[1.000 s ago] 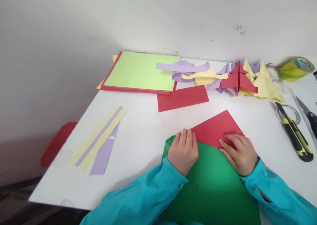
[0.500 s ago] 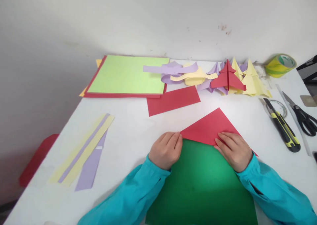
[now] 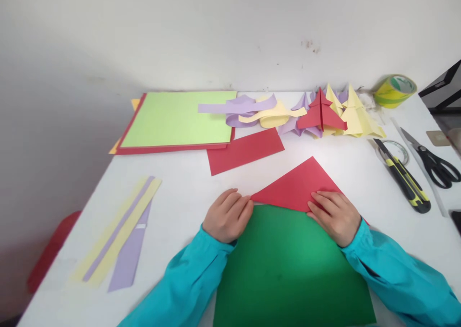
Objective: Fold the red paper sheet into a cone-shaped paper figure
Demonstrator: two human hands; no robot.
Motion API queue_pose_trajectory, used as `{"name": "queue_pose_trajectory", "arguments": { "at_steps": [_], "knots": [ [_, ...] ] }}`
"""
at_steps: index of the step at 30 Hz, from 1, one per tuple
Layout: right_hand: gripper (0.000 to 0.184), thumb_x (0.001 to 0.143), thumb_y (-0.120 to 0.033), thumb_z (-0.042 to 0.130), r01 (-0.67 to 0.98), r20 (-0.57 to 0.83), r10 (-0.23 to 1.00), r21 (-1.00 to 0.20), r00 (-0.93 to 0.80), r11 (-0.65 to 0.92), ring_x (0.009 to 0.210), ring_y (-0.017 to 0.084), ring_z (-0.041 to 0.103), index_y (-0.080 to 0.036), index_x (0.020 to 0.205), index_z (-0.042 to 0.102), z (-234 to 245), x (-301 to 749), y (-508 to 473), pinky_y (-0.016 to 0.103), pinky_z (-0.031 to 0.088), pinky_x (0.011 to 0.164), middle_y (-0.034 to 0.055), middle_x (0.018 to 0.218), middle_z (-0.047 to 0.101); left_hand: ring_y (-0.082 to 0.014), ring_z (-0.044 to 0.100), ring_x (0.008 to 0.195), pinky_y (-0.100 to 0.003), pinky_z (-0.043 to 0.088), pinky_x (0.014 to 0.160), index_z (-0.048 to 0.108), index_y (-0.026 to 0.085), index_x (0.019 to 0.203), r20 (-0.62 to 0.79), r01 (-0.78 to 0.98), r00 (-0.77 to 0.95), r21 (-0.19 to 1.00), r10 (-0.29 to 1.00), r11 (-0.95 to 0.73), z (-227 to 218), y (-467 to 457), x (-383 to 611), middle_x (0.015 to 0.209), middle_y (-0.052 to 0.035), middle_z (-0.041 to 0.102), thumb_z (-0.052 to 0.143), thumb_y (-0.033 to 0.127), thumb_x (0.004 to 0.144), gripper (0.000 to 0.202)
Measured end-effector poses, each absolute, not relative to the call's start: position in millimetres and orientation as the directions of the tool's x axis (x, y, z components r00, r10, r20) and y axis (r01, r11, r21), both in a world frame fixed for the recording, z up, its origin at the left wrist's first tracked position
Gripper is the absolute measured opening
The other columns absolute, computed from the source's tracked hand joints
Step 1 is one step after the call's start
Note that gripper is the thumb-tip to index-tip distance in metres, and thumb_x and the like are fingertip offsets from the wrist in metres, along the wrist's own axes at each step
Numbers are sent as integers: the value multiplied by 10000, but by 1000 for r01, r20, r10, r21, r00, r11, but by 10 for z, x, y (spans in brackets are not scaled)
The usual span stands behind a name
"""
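Observation:
A folded sheet of red paper [image 3: 288, 187], now a triangle with its peak pointing away from me, lies along the far edge of a shiny green sheet [image 3: 291, 264]. My left hand [image 3: 228, 215] is closed, fingers curled together, with its fingertips at the triangle's left corner. On the right part of the same paper rests my right hand [image 3: 334, 217], its bent fingers holding the paper against the table near the folded edge. That hand covers part of the red paper's right side.
Behind lie a light green sheet stack [image 3: 180, 118], a red strip [image 3: 247, 151], curled paper strips [image 3: 268, 117] and folded paper planes [image 3: 320, 113]. At right are a tape roll [image 3: 394, 90], a box cutter [image 3: 403, 178] and scissors [image 3: 432, 161]. Paper strips [image 3: 122, 236] lie left.
My left hand has slid a little left along the red paper, so its left corner tip now shows. My right hand stays on the paper. The whole view has shifted slightly.

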State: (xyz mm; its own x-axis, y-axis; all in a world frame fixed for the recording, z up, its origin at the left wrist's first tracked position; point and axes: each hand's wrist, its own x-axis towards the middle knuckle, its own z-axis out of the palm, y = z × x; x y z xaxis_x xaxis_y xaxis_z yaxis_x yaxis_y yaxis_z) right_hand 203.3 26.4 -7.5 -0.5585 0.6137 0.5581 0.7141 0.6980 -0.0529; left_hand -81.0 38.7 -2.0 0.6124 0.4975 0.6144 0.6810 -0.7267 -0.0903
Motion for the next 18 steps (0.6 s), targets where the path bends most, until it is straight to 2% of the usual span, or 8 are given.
{"name": "queue_pose_trajectory", "arguments": {
  "at_steps": [12, 15, 18],
  "knots": [
    [107, 799, -227, 666, 704, 567, 608, -68, -555, 707, 943, 219, 610, -164, 877, 704, -149, 2061, 261, 360, 537, 772, 81, 930, 710, -121, 470, 599, -328, 540, 758, 532, 167, 623, 609, 737, 557, -50, 564, -674, -94, 340, -780, 587, 8, 509, 574, 28, 800, 229],
    [97, 810, -236, 654, 704, 570, 604, -63, -557, 708, 938, 212, 610, -173, 862, 706, -163, 2061, 262, 352, 538, 763, 77, 927, 710, -127, 468, 596, -307, 528, 713, 520, 171, 624, 599, 756, 542, -42, 589, -653, -92, 376, -844, 568, 10, 492, 578, 35, 796, 227],
    [101, 819, -239, 643, 706, 578, 602, -60, -551, 705, 927, 212, 609, -169, 854, 706, -173, 2056, 263, 351, 534, 755, 77, 920, 709, -150, 493, 625, -296, 504, 627, 533, 169, 671, 604, 803, 480, -11, 636, -595, -33, 404, -907, 618, -22, 537, 558, 57, 805, 177]
  ]
}}
